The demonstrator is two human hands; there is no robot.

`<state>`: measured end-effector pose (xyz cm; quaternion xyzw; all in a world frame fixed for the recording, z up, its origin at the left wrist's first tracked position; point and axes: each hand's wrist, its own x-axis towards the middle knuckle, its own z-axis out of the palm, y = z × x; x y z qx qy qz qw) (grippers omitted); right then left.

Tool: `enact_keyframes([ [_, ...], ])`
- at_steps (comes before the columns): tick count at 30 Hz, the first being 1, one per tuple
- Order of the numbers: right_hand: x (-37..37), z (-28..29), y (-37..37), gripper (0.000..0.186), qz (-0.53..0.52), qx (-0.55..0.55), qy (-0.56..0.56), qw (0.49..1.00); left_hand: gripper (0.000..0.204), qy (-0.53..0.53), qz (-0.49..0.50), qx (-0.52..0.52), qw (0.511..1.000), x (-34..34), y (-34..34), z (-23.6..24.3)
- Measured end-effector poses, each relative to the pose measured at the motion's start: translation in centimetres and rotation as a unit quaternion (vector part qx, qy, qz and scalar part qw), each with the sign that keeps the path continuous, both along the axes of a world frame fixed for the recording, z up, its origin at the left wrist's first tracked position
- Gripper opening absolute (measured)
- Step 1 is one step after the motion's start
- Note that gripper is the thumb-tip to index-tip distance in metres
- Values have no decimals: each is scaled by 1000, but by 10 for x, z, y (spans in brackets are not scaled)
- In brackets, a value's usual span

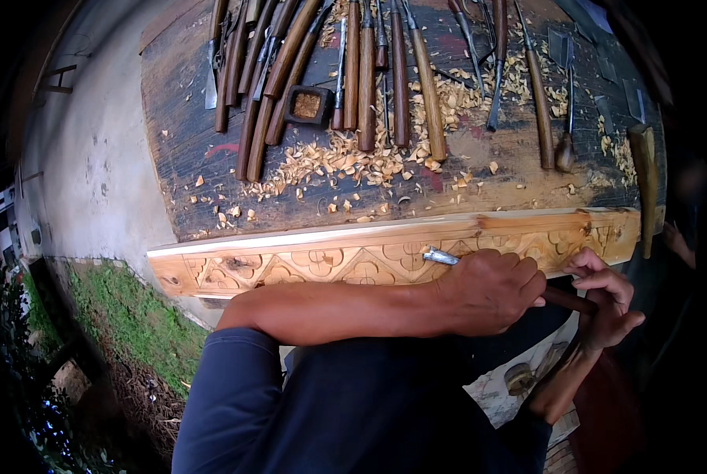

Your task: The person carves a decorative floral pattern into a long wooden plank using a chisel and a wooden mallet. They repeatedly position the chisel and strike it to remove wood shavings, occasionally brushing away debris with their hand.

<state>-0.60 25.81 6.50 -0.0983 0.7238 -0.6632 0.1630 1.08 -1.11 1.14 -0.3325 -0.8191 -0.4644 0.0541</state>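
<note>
The carved board (322,259) lies along the near edge of the bench (195,178), long axis left to right, just beyond the nearer left grip (492,291), closed round a chisel (442,257) pointing leftward over it, the loosely spread right grip (605,296) at the handle's end (584,305).

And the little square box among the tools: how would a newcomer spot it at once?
Beyond the carved board lies a dark worktable, its far side lined with wooden-handled tools. Left of centre, between two clusters of handles, sits the dark box: squat, square and tan inside, unlike the long, slim tools around it.
</note>
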Motion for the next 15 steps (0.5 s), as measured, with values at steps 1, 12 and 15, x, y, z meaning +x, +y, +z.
enact_keyframes([
  [1, 0, 1, 5, 113, -26, -3, -15, 1000, 24, 9, 12, 0, 1000, -1, -3, 0],
  [12, -7, 20, 14, 111, -173, 10, 29, 985, 24, 14, 41, 25, 999, -1, -3, 2],
  [15, -15, 19, -15, 107, 35, 108, 72, 991, 23, 12, 37, 22, 999, 1, -2, 1],
])
